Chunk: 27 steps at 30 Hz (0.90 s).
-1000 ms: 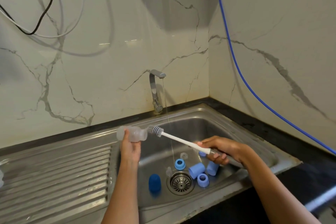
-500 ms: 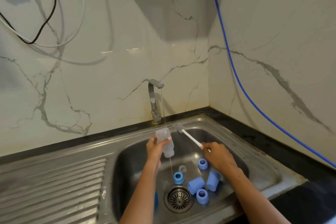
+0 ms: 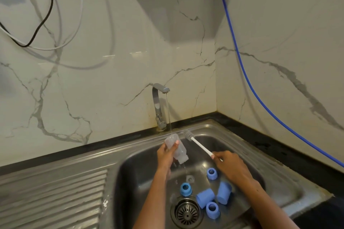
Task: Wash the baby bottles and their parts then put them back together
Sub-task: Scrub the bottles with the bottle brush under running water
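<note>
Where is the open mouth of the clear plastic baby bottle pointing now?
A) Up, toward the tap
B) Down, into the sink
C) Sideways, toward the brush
B: the left hand holds the clear plastic baby bottle tilted with its threaded neck lowest, over the steel sink basin; water drips from it.

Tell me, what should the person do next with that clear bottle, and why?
Probably turn the bottle mouth-up under the stream. The left hand holds it tilted with its neck pointing down, water dripping out, while the right hand keeps the brush aside. Refilling would rinse it once more.
</note>
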Each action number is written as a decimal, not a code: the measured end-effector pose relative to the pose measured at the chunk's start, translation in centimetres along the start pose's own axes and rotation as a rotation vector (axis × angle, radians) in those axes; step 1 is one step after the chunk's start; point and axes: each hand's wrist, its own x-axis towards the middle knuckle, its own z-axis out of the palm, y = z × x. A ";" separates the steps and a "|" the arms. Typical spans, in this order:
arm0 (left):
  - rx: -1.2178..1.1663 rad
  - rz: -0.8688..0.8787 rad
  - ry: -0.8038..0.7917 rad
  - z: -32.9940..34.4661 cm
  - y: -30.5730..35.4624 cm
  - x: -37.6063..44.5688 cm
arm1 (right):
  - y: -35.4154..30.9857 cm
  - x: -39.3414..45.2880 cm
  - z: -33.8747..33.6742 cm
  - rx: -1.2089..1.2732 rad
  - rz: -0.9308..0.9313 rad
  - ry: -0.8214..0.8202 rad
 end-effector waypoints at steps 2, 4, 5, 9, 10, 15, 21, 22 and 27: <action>-0.038 -0.023 -0.042 -0.2 0.0 0.1 | -0.1 0.1 -0.1 0.002 0.014 -0.016; -0.171 -0.075 -0.076 -0.2 0.2 0.1 | -0.1 0.0 0.0 0.012 0.032 -0.033; -0.266 -0.107 -0.075 -0.2 0.4 0.1 | 0.0 0.0 0.0 0.019 0.038 -0.039; -0.599 -0.228 0.011 -0.5 0.8 0.6 | 0.2 0.0 0.4 0.027 0.039 -0.054; -0.644 -0.252 0.026 -0.6 0.8 0.8 | 0.2 0.1 0.4 0.027 0.039 -0.054; -0.422 -0.187 0.055 0.3 0.8 0.7 | 0.2 0.3 0.4 0.033 0.044 -0.054; -0.385 -0.118 0.071 1.1 1.5 1.3 | -0.2 0.0 0.9 0.012 0.040 -0.087; -0.440 -0.124 0.069 1.2 1.8 1.7 | -0.2 0.0 0.9 0.010 0.041 -0.087; -0.794 -0.222 0.119 1.3 2.1 2.2 | -0.1 0.2 0.2 -0.001 0.031 -0.091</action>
